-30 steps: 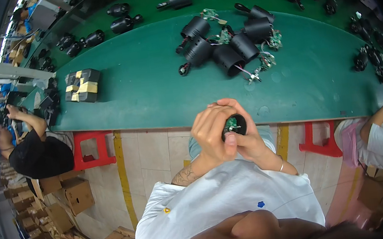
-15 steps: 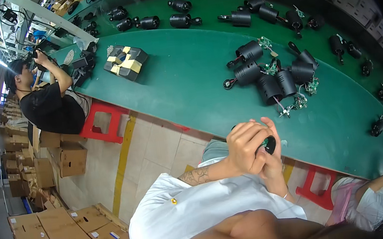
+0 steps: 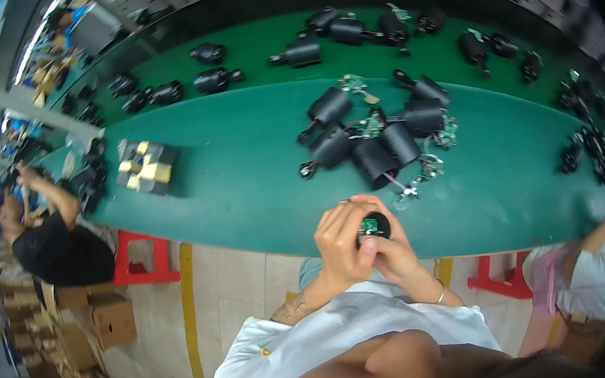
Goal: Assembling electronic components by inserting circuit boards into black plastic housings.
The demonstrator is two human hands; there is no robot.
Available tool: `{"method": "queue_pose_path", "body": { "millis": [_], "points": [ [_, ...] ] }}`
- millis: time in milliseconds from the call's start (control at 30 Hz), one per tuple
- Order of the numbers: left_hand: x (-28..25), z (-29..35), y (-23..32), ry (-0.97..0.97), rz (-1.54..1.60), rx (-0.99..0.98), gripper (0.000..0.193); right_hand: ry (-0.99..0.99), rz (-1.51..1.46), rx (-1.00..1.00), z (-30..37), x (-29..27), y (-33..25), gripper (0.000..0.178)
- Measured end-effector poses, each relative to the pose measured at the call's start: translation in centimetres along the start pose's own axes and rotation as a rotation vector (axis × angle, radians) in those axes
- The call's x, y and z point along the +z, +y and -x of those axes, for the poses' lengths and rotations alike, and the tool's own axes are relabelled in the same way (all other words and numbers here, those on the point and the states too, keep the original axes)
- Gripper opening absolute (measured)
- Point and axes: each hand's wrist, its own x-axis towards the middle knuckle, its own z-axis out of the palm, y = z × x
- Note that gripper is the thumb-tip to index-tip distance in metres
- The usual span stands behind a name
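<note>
Both hands are wrapped round a black cylindrical housing point(image 3: 383, 226), held over the near edge of the green table. A green circuit board point(image 3: 369, 227) shows inside its round open end, facing up. My left hand point(image 3: 339, 241) grips one side, its thumb by the rim. My right hand point(image 3: 399, 251) closes on the other side, thumb also near the opening. Just beyond the hands lies a cluster of black cylinders point(image 3: 373, 162), several with small green circuit boards point(image 3: 432, 166) hanging out on wires. The lower part of the held housing is hidden by my fingers.
More black cylinders point(image 3: 303, 53) line a green strip behind the table point(image 3: 242, 189). A black-and-yellow block point(image 3: 149, 168) lies at the left. Co-workers sit at left point(image 3: 60, 245) and right point(image 3: 599, 277); red stools point(image 3: 146, 253) and cardboard boxes point(image 3: 113, 323) stand on the floor.
The view has swung, so the table scene sits differently. Both hands keep hold of the housing; its open end and the circuit board inside now show more fully.
</note>
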Motion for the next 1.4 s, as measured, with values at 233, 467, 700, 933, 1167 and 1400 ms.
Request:
{"method": "queue_pose_path", "body": {
  "millis": [233, 467, 700, 933, 1167, 1400],
  "points": [
    [-12.8, -8.6, 1.5, 0.296, 0.001, 0.575, 0.076, 0.091, 0.78, -0.459, -0.9, -4.5, -9.7, 0.054],
    [-14.6, -7.2, 0.2, 0.536, 0.174, 0.616, 0.065, 0.609, 1.273, -0.58, -13.7, -12.7, -21.3, 0.039],
    [-12.6, -3.1, -5.2, 0.734, 0.183, 0.588, 0.065, 0.645, 2.073, -0.247, -23.3, -19.8, -21.7, 0.05],
    [-10.1, -4.0, -0.1, 0.815, 0.202, 0.588, 0.064, 0.545, 2.313, -0.296, -25.7, -15.2, -20.9, 0.062],
    [-5.5, -5.9, 5.8, 0.85, 0.202, 0.625, 0.064, 0.035, 2.187, -0.461, -32.6, -14.0, -23.0, 0.063],
    [-0.6, -9.3, 11.5, 0.864, 0.212, 0.713, 0.064, -0.243, 2.381, -0.462, -36.6, -13.6, -21.9, 0.068]
  ]
}}
